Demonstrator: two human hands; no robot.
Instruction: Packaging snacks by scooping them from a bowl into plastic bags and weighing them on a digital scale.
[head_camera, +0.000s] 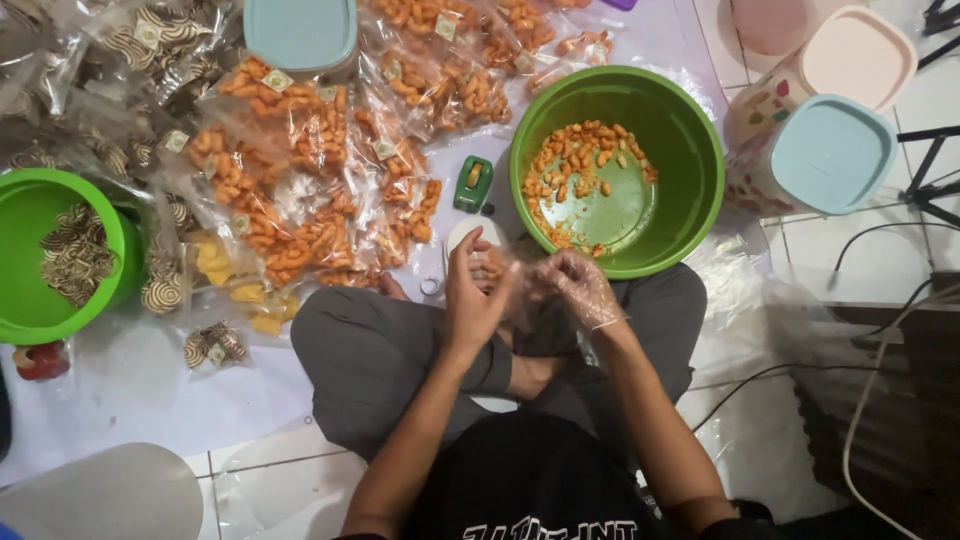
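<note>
I sit cross-legged on the floor. My left hand (473, 292), bare, and my right hand (578, 287), in a thin clear glove, both hold a small clear plastic bag (520, 285) with a few orange snacks in it, above my lap. Just beyond my hands stands a big green bowl (690, 150) with orange snack pieces (585, 165) scattered on its bottom. A white scale (472, 235) lies partly hidden behind my left hand.
Several sealed bags of orange snacks (300, 170) cover the floor at the left. A green tape dispenser (473, 184), a second green bowl (20, 215) of striped brown cookies, lidded tubs (830, 155) at the right, and cables (880, 370).
</note>
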